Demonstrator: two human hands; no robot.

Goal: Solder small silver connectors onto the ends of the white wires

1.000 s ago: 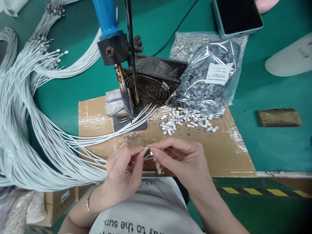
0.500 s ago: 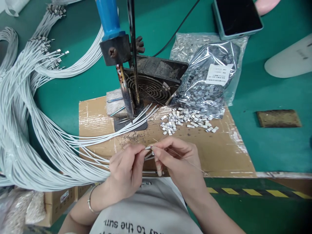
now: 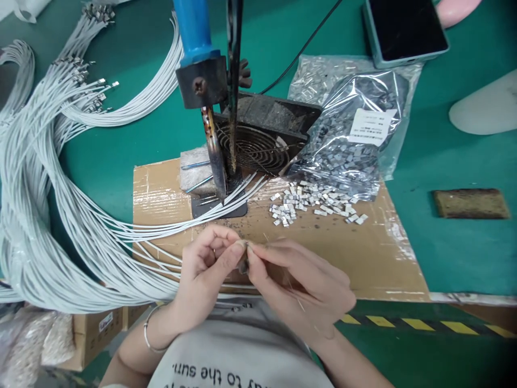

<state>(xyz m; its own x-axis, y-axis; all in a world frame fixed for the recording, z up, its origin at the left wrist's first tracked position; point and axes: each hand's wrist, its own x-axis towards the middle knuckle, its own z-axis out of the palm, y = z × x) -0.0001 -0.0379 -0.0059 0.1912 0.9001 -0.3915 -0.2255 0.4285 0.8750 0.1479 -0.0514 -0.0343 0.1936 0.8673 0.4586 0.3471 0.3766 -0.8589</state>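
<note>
My left hand (image 3: 210,272) is closed in a pinch, thumb against fingertips, low over the front of the cardboard. Its fingertips meet those of my right hand (image 3: 302,283), which is pinched as well. Whatever sits between the two pinches is mostly covered by fingers; only a small dark patch shows below. A thin wire (image 3: 299,303) trails from my right hand across its palm side toward the wrist. Just beyond my hands lie white cables (image 3: 202,218), their ends resting by the soldering iron (image 3: 215,156). A scatter of small white and metal connectors (image 3: 297,202) lies beyond my right hand.
The iron hangs tip-down in its clamp beside a black fan (image 3: 262,143). A large bundle of white cables (image 3: 44,237) fills the left. Bagged connectors (image 3: 347,156), a phone (image 3: 406,29), a white bottle (image 3: 484,105) and a brown block (image 3: 472,203) stand right of the cardboard (image 3: 355,258).
The white cable end seen between my fingertips is now hidden. My left hand has turned, showing more of its thumb and curled fingers; my right wrist has rotated. The view has shifted slightly.
</note>
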